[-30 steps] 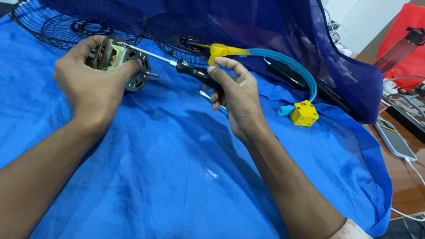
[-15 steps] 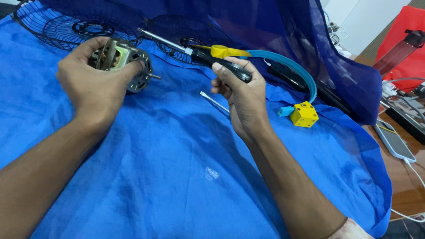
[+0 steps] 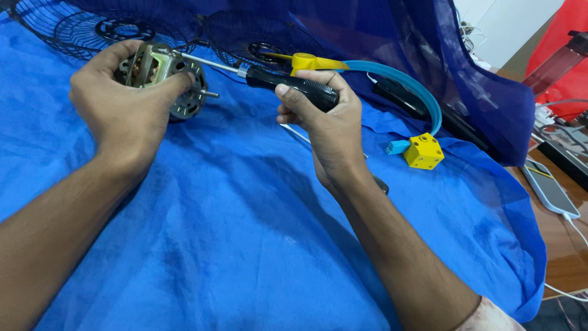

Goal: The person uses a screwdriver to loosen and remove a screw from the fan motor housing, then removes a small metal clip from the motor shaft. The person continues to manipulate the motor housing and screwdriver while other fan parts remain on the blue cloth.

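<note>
My left hand (image 3: 125, 104) grips a small metal fan motor (image 3: 160, 73) with copper windings and a short shaft sticking out to the right, held just above the blue cloth (image 3: 233, 245). My right hand (image 3: 324, 122) is closed around the black handle of a screwdriver (image 3: 288, 84). Its thin metal shank points left, and the tip reaches the top of the motor housing. A second slim tool lies on the cloth under my right hand, mostly hidden.
Two dark wire fan guards (image 3: 92, 24) lie at the back left and centre. A blue curved band with a yellow cube (image 3: 424, 151) lies right of my hand. A phone (image 3: 548, 187) on a cable rests on the wooden table at the right edge.
My right hand has swung the screwdriver so that its tip now meets the motor. The left hand has kept the motor in nearly the same place.
</note>
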